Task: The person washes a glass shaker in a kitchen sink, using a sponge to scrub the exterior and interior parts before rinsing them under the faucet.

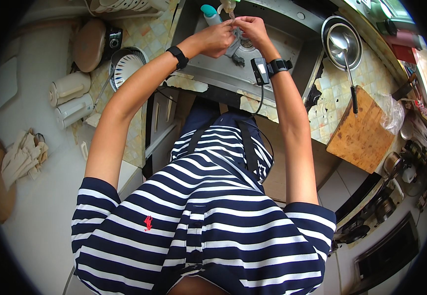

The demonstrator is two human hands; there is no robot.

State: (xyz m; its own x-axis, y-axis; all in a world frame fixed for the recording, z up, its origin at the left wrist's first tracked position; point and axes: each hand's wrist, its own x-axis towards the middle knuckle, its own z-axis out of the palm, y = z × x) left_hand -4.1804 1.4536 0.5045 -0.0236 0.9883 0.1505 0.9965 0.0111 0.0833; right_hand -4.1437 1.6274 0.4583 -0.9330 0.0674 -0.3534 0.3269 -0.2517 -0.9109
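Note:
Both hands are over the stainless steel sink [291, 40], close to the tap [229, 6] at the top of the view. The fingertips of my left hand [215, 38] and my right hand [253, 30] meet just under the spout. Whatever may be pinched between them is too small to make out. A wet grey cloth [235, 49] hangs or lies below the hands, near the drain [247, 44]; whether a hand holds it is unclear. Behind my left hand stands a bottle with a teal cap [209, 11].
Right of the sink are a metal bowl with a ladle [338, 42] and a wooden cutting board [363, 132] with a plastic bag [393, 114]. On the left are a patterned bowl [128, 70], two pale jugs [71, 88] and a dish rack [124, 5].

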